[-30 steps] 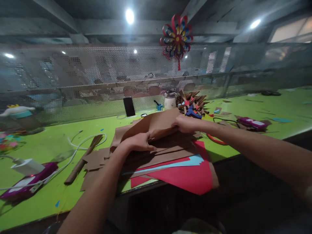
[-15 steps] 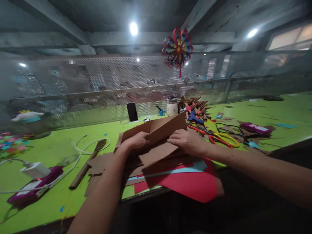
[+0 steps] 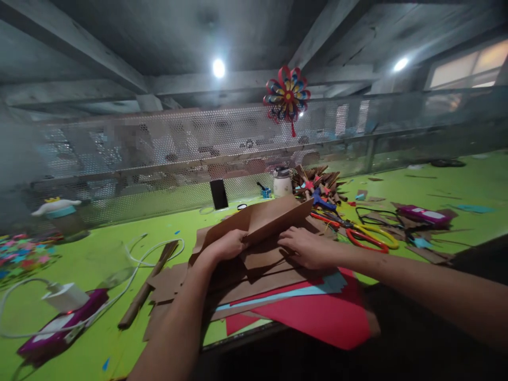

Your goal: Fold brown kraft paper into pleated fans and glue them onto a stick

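Note:
My left hand (image 3: 230, 244) is closed on the edge of a large brown paper sheet (image 3: 273, 218), which is folded over and raised at its far side. My right hand (image 3: 304, 246) rests on the brown paper pieces (image 3: 273, 272) just right of it, fingers stretched out toward the left. Beneath these pieces lie a red paper sheet (image 3: 317, 320) and a light blue paper strip (image 3: 301, 292), overhanging the table's front edge. The fingertips of my left hand are partly hidden by the fold.
A rolled brown paper tube (image 3: 146, 288) and white cable (image 3: 133, 275) lie left, near a purple power strip (image 3: 59, 328) with a charger. Scissors (image 3: 369, 238), a blue glue gun (image 3: 323, 201), a white bottle (image 3: 282, 184) and brown paper scraps stand or lie right and behind. A phone (image 3: 219, 194) leans upright.
The smaller brown piece under my right hand has gone down flatter onto the stack. My left hand keeps its hold on the large sheet. The whole view has shifted, so the table sits lower.

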A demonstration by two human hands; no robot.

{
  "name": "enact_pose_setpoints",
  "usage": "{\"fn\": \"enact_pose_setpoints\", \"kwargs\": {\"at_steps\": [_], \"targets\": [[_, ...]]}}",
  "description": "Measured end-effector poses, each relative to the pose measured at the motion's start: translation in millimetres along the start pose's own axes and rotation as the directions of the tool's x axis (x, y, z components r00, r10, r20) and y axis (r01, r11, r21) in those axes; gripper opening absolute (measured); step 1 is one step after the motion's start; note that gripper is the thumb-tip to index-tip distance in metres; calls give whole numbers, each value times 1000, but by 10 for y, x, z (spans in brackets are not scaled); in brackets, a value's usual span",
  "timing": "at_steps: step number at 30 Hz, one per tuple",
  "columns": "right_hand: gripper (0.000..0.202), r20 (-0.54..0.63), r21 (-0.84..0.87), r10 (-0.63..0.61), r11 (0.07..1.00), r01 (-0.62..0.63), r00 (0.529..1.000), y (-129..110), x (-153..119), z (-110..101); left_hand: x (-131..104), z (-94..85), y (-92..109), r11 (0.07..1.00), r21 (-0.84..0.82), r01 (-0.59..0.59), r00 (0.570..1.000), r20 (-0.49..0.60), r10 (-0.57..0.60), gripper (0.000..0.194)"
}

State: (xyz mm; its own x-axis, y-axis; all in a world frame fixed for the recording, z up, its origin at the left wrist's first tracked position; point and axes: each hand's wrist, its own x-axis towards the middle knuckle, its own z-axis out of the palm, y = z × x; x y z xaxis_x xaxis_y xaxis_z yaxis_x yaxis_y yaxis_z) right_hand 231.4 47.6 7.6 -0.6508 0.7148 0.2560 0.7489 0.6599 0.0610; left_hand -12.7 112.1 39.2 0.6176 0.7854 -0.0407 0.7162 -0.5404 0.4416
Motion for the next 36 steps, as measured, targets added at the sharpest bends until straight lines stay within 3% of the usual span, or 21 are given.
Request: {"fn": "enact_pose_setpoints", "kwargs": {"at_steps": [3, 6, 12, 16, 19, 23, 26, 28, 30, 32, 36], "targets": [[27, -66, 31, -115, 993, 118, 991, -99, -109, -12, -2, -15, 26, 998, 67, -18, 1000, -16, 19, 28], [32, -46, 35, -154, 987, 156, 987, -190, -75, 89, -27, -42, 76, 995, 95, -42, 998, -43, 46, 30], [40, 12, 89, -48, 995, 47, 999, -253, 160, 215, -99, -78, 180, 995, 75, -65, 997, -33, 68, 33], [38, -25, 106, 11, 994, -8, 1000, -238, 278, 258, -99, -68, 160, 994, 84, -63, 997, -33, 66, 32], [36, -87, 123, 34, 992, -23, 996, -336, 217, 279, -88, -34, 121, 992, 106, -65, 997, -31, 69, 30], [26, -279, 175, 13, 984, 37, 960, -495, 21, 86, -77, 31, 115, 985, 119, -121, 990, 83, 112, 30], [25, -382, 155, 1, 986, 63, 924, -387, 24, -190, -71, 58, 142, 988, 93, -120, 981, 166, 103, 46], [25, -313, 90, 74, 995, -48, 947, -192, 108, -275, -71, 50, 148, 996, 56, -72, 981, 185, 60, 59], [25, -183, 21, 162, 987, -161, 970, 31, 188, -185, -70, 28, 123, 999, 2, -40, 983, 180, 39, 58], [27, -65, -5, 181, 983, -181, 981, 214, 219, 65, -61, 10, 63, 998, -50, -29, 988, 147, 36, 58], [36, -102, 100, 217, 973, -207, 971, 393, 151, 607, 8, 40, -112, 999, -52, 6, 996, 93, -1, 51]]}}
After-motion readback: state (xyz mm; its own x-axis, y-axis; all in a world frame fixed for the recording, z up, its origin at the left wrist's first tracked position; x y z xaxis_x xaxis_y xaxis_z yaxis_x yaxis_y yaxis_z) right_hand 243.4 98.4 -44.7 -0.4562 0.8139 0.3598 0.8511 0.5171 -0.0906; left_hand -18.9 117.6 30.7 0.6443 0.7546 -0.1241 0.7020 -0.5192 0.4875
